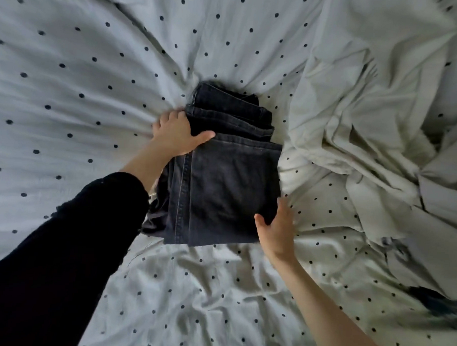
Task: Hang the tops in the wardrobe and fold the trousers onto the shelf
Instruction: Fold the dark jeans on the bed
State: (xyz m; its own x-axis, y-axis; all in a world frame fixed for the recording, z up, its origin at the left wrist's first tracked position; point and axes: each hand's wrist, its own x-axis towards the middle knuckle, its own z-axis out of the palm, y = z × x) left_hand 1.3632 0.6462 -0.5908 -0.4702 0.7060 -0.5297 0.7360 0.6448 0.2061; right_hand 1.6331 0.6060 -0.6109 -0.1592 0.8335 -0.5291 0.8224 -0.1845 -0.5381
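A pair of dark trousers [222,177] lies folded into a thick stack in the middle of the bed. My left hand [175,133] grips the stack's left edge, thumb on top and fingers tucked down between the trousers and the duvet. My right hand [277,230] holds the stack's near right corner, thumb on top of the cloth and fingers along its side. No wardrobe, shelf or tops are in view.
The bed is covered by a pale duvet [83,77] with dark dots. A crumpled plain pale sheet [366,120] is bunched up on the right. A dark, blurred item [435,301] lies at the right edge.
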